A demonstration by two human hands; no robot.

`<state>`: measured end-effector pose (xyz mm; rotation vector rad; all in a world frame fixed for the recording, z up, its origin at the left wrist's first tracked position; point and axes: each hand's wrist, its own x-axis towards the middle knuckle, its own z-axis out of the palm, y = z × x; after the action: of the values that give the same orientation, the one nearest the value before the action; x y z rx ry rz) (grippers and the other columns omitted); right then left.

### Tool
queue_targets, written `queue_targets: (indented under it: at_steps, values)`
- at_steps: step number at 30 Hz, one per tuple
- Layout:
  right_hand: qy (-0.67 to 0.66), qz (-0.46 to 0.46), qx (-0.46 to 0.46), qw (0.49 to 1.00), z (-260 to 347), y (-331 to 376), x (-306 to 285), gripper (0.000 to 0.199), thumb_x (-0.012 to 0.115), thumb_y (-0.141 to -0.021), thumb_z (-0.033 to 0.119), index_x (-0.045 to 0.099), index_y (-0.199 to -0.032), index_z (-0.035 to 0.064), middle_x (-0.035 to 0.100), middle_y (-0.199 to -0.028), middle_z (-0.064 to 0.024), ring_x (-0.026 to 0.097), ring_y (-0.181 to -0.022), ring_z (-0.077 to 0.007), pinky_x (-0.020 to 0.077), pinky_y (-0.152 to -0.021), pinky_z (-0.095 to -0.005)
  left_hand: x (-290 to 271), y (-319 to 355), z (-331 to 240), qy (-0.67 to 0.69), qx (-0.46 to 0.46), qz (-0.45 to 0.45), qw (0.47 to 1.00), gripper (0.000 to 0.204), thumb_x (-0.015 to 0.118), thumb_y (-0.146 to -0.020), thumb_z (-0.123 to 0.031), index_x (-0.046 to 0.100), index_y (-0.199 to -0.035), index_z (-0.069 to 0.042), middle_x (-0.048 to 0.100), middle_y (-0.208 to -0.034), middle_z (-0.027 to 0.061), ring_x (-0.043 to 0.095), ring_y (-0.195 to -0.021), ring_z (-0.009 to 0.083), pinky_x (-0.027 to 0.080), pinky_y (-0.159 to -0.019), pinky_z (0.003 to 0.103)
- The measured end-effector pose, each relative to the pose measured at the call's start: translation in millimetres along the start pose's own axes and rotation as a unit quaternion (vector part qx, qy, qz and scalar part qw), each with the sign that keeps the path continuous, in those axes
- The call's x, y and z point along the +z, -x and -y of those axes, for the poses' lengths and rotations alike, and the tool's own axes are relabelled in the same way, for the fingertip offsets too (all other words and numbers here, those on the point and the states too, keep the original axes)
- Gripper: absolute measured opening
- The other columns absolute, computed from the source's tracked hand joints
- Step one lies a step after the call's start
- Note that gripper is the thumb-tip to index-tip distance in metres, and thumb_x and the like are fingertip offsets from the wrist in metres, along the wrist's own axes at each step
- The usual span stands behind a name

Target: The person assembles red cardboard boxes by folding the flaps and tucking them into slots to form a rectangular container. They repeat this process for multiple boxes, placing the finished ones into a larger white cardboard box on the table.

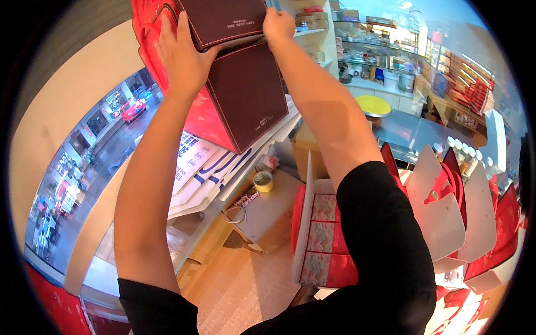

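A dark brown gift box [226,19] with pale stitched edges and red sides is at the top, stacked over a second brown gift box [245,92]. My left hand [184,61] grips its left side, fingers spread over the red face and the thumb at the seam between the boxes. At the right corner of the same upper box, my right hand [278,25] is closed on the edge. The tips of its fingers are partly hidden. Beneath the boxes lie white printed flat cardboard sheets [215,181].
Red boxes with raised grey lids [435,206] stand at right; an open box with patterned red packs [321,240] is below. A roll of tape [262,181] lies on a carton [273,206]. Glass shelves [379,53] are behind, a window [84,151] at left.
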<state>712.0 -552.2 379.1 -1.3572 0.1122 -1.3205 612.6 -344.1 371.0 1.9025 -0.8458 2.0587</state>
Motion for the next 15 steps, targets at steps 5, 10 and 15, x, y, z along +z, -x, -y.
queue_targets:
  at_steps: [5, 10, 15]
  values:
    - [-0.041, 0.032, -0.082, 0.995, 18.8, -23.8, 11.0, 0.050, 0.050, -0.082, 0.040, 0.062, -0.094, -0.0069, 0.060, -0.092, -0.0315, 0.057, -0.096, -0.0435, 0.0428, -0.086, -0.0449, -12.0, -26.9, 8.6, -0.036, -0.034, 0.012, 0.999, 0.092, 0.078, -0.064, -0.031, 0.030, -0.138, -0.007, 0.028, -0.144, 0.0159, 0.027, -0.129, 0.0417, 0.024, -0.107, 0.047]
    - [-0.021, 0.004, -0.123, 0.992, 33.6, -57.7, 20.1, 0.046, 0.051, -0.080, 0.037, 0.063, -0.088, -0.0063, 0.061, -0.091, -0.0305, 0.058, -0.093, -0.0434, 0.0441, -0.083, -0.0456, -26.4, -60.4, 10.1, -0.048, -0.052, 0.146, 0.987, 0.095, 0.078, -0.063, -0.035, 0.029, -0.136, 0.001, 0.038, -0.133, 0.0242, 0.029, -0.130, 0.0372, 0.023, -0.106, 0.049]
    - [-0.045, 0.028, -0.150, 0.987, 48.9, -48.0, 18.7, 0.039, 0.056, -0.075, 0.030, 0.064, -0.093, -0.0046, 0.063, -0.092, -0.0273, 0.060, -0.092, -0.0395, 0.0463, -0.080, -0.0428, -32.9, -62.9, 6.2, -0.212, -0.017, 0.196, 0.957, 0.100, 0.078, -0.061, -0.041, 0.029, -0.136, 0.003, 0.041, -0.129, 0.0243, 0.031, -0.128, 0.0361, 0.021, -0.106, 0.052]
